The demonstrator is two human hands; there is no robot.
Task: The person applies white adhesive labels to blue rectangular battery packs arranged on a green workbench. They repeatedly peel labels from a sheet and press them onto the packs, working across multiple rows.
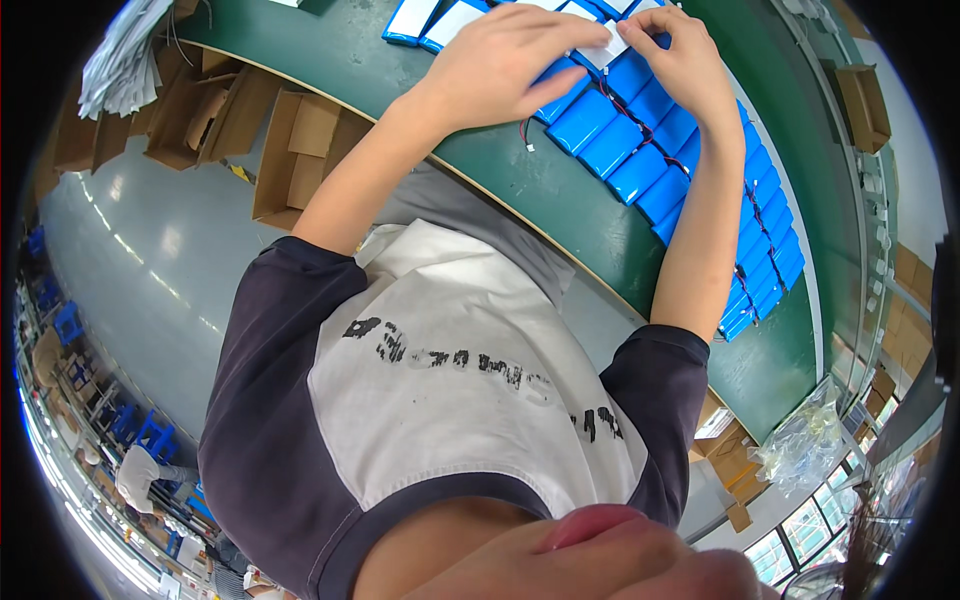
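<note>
My left hand and my right hand meet over a green table. Both pinch a small white strip between their fingertips, the left at one end and the right at the other. Directly under the hands lie rows of flat blue battery packs with thin red and black wires running across them. The rows continue to the right along the table, past my right forearm. Several more blue and white packs lie at the top edge, left of my left hand.
Open cardboard boxes stand on the grey floor left of the table, beside a pile of grey sheets. A clear plastic bag lies at the lower right and a small box at the far right. Another person sits near blue stools.
</note>
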